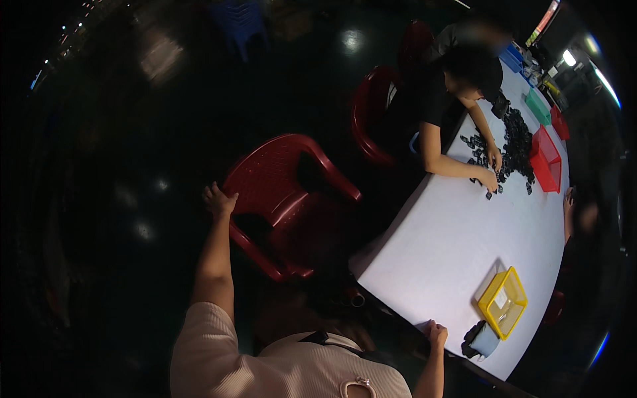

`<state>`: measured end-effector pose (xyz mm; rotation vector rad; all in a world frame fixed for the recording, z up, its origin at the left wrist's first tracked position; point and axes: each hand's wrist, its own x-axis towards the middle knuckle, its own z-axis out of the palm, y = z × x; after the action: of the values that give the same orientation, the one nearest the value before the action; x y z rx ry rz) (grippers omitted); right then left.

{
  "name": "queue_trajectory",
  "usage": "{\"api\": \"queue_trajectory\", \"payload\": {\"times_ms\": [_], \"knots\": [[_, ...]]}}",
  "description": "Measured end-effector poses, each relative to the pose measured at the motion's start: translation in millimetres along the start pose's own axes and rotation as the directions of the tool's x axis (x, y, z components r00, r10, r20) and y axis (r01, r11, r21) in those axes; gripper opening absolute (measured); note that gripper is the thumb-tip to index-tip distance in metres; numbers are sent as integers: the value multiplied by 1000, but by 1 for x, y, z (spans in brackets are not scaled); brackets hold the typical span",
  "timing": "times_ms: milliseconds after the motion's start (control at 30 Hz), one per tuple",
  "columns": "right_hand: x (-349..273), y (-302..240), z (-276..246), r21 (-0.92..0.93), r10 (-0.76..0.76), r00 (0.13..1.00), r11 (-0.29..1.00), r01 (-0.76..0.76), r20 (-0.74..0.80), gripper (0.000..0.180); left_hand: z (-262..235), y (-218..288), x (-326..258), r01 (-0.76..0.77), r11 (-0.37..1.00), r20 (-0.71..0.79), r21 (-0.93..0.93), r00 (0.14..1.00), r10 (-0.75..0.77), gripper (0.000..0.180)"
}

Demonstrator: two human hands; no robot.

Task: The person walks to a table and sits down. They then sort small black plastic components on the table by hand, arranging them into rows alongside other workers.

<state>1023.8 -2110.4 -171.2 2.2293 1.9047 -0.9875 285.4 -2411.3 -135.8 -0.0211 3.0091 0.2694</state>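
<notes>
A dark red plastic armchair (265, 176) stands on the floor left of the table. My left hand (219, 201) is at the outer edge of its backrest, thumb on the chair side and fingers on the other, gripping it. At the near edge of the white table (424, 245), my right hand (436, 334) rests with its fingers curled in; whether anything is inside them is hidden. Closest to that hand on the tabletop are a yellow basket (494, 298) with a pale label and a light blue and black bundle (483, 339).
A person in a dark top (424, 99) sits along the table, hands among many small black pieces (517, 142). Red (546, 159) and green (537, 107) bins stand beyond. Another red chair (365, 113) is behind that person. Blue stacked stools (240, 26) stand far back.
</notes>
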Motion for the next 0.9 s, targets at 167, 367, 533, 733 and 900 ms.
{"api": "queue_trajectory", "payload": {"times_ms": [167, 367, 533, 733, 900], "knots": [[-117, -94, 100, -41, -167, 946, 982, 185, 278, 36, 32, -119, 119, 4, 967, 557, -256, 818, 144, 73], [-245, -122, 175, -304, -217, 810, 849, 432, 546, 30, 31, -79, 94, -44, 908, 619, -416, 718, 318, 59], [-306, -148, 166, -152, -232, 884, 937, 316, 406, 27, -1, -89, 76, -305, 836, 633, -455, 550, 545, 67], [-352, -80, 165, -29, -138, 973, 989, 146, 184, 22, -31, -89, -25, -613, 728, 402, -309, 609, 683, 60], [-421, -1, 168, 96, -39, 989, 995, 26, 144, 22, -20, -93, -75, -560, 788, 392, -257, 685, 614, 63]]}}
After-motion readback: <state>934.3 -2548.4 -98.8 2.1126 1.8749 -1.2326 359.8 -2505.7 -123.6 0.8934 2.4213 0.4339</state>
